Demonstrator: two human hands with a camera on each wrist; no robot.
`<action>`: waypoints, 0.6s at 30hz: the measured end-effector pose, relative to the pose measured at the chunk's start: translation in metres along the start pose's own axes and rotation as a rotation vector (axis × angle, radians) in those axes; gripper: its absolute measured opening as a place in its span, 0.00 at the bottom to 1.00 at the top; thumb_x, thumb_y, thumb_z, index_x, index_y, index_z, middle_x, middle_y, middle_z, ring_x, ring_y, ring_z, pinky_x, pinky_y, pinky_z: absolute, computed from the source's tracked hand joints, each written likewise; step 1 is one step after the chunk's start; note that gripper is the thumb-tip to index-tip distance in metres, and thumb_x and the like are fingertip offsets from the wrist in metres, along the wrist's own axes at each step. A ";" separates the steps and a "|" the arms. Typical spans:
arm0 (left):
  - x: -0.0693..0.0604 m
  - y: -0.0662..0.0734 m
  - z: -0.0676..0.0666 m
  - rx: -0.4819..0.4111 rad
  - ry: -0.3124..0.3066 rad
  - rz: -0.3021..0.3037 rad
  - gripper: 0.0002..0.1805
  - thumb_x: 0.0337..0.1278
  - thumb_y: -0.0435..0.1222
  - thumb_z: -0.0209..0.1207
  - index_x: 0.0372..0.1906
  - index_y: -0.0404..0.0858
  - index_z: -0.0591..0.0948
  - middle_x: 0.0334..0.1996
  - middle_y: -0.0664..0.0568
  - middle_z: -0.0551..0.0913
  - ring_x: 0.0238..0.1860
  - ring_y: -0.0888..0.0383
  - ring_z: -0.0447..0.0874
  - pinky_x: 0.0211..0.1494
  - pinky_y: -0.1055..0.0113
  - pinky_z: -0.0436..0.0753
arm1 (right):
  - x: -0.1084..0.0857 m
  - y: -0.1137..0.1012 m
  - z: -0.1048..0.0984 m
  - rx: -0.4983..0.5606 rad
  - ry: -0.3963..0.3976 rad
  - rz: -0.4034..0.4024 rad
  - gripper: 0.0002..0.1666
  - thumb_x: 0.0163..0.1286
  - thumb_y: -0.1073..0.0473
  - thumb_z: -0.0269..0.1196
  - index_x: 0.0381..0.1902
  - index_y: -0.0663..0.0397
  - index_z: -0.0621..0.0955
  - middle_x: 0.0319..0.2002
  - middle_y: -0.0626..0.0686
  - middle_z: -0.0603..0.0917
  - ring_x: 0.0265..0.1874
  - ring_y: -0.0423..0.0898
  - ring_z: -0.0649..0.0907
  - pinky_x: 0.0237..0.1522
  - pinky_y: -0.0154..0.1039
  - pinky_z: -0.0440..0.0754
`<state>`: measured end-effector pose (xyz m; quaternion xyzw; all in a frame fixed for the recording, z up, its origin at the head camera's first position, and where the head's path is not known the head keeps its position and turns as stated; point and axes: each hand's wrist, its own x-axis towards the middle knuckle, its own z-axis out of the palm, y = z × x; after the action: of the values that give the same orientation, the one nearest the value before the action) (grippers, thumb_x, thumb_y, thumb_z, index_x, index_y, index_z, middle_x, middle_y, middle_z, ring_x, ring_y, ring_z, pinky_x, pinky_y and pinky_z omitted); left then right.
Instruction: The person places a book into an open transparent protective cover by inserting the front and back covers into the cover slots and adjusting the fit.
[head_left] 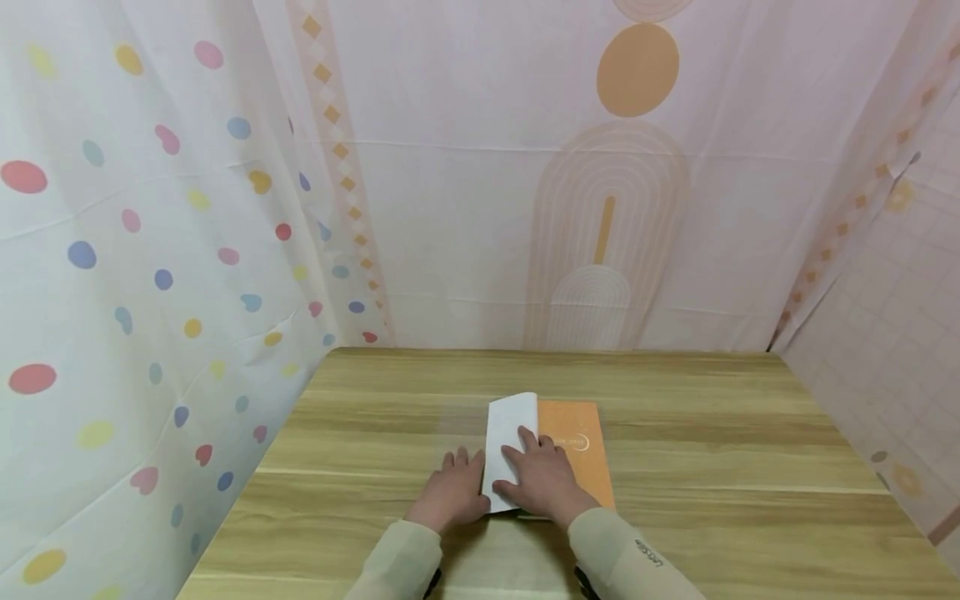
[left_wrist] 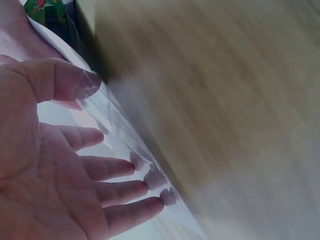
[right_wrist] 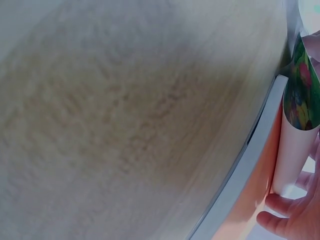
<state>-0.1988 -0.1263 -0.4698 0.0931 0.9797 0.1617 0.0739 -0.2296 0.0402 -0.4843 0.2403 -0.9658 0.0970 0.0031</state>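
Observation:
A book with an orange cover lies on the table, its page edges showing in the right wrist view. Over its left part is folded a white sheet, whose other face carries a colourful print. My right hand presses on this sheet with spread fingers. At the sheet's left edge rests my left hand, its thumb touching the edge. Clear plastic film covers the left fingertips and thumb tip in the left wrist view; those fingers are mostly straight.
The wood-grain table extends around the book on all sides. Behind it hangs a patterned curtain, and a dotted curtain hangs along the left side.

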 end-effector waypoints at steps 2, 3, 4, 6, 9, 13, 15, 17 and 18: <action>0.000 0.000 -0.001 0.002 -0.015 -0.001 0.39 0.49 0.37 0.61 0.70 0.28 0.67 0.67 0.24 0.64 0.69 0.27 0.59 0.63 0.34 0.66 | 0.000 -0.001 0.000 -0.016 0.003 0.003 0.36 0.67 0.33 0.60 0.65 0.47 0.78 0.70 0.61 0.66 0.61 0.65 0.72 0.56 0.60 0.73; 0.000 0.000 -0.001 0.003 -0.022 -0.001 0.39 0.49 0.37 0.61 0.70 0.28 0.67 0.67 0.24 0.63 0.69 0.27 0.59 0.64 0.34 0.66 | 0.000 -0.001 0.000 -0.026 0.004 0.005 0.36 0.67 0.33 0.60 0.65 0.46 0.78 0.70 0.61 0.66 0.61 0.65 0.72 0.56 0.60 0.73; 0.000 0.000 -0.001 0.008 -0.030 -0.002 0.40 0.50 0.37 0.61 0.70 0.29 0.67 0.68 0.24 0.63 0.69 0.27 0.58 0.64 0.35 0.66 | 0.000 -0.002 0.000 -0.037 0.005 0.008 0.36 0.66 0.33 0.60 0.65 0.46 0.78 0.70 0.61 0.66 0.61 0.64 0.72 0.55 0.60 0.74; 0.000 -0.001 -0.001 0.010 -0.038 -0.003 0.40 0.50 0.38 0.61 0.71 0.29 0.67 0.68 0.24 0.63 0.70 0.27 0.58 0.65 0.35 0.66 | 0.000 -0.002 0.000 -0.054 0.006 0.010 0.37 0.66 0.32 0.60 0.65 0.46 0.78 0.70 0.61 0.67 0.60 0.64 0.72 0.55 0.59 0.74; 0.001 -0.001 0.000 0.014 -0.036 -0.003 0.39 0.52 0.39 0.59 0.71 0.29 0.67 0.68 0.25 0.63 0.70 0.28 0.58 0.65 0.36 0.67 | 0.000 -0.002 -0.001 -0.060 0.002 0.008 0.37 0.67 0.32 0.60 0.65 0.46 0.78 0.70 0.61 0.67 0.61 0.64 0.72 0.55 0.59 0.74; 0.002 -0.001 0.000 0.007 -0.022 -0.008 0.38 0.53 0.39 0.58 0.70 0.28 0.67 0.67 0.25 0.64 0.69 0.28 0.59 0.64 0.36 0.67 | 0.000 -0.001 0.000 -0.047 -0.004 -0.002 0.37 0.67 0.32 0.60 0.65 0.46 0.78 0.70 0.60 0.67 0.61 0.64 0.72 0.55 0.59 0.74; 0.002 -0.001 0.000 0.009 -0.017 -0.009 0.38 0.53 0.38 0.58 0.70 0.28 0.67 0.67 0.25 0.64 0.69 0.28 0.60 0.64 0.35 0.67 | 0.001 0.000 0.000 -0.039 -0.004 -0.006 0.37 0.66 0.32 0.60 0.65 0.46 0.78 0.70 0.60 0.67 0.61 0.64 0.72 0.55 0.60 0.74; 0.001 -0.001 -0.001 0.026 -0.017 -0.008 0.36 0.55 0.38 0.59 0.70 0.29 0.68 0.67 0.26 0.65 0.69 0.29 0.61 0.64 0.36 0.67 | 0.001 0.000 0.001 -0.037 -0.004 -0.007 0.37 0.66 0.32 0.60 0.65 0.46 0.78 0.70 0.60 0.67 0.61 0.64 0.71 0.55 0.60 0.73; 0.001 -0.001 -0.001 0.037 -0.016 -0.004 0.35 0.57 0.38 0.59 0.69 0.29 0.68 0.67 0.27 0.66 0.68 0.29 0.61 0.63 0.36 0.68 | 0.001 0.000 0.001 -0.036 -0.003 -0.006 0.37 0.66 0.32 0.60 0.65 0.46 0.78 0.70 0.60 0.67 0.61 0.64 0.71 0.55 0.60 0.73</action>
<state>-0.2003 -0.1271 -0.4692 0.0939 0.9820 0.1428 0.0802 -0.2304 0.0394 -0.4853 0.2433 -0.9667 0.0792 0.0061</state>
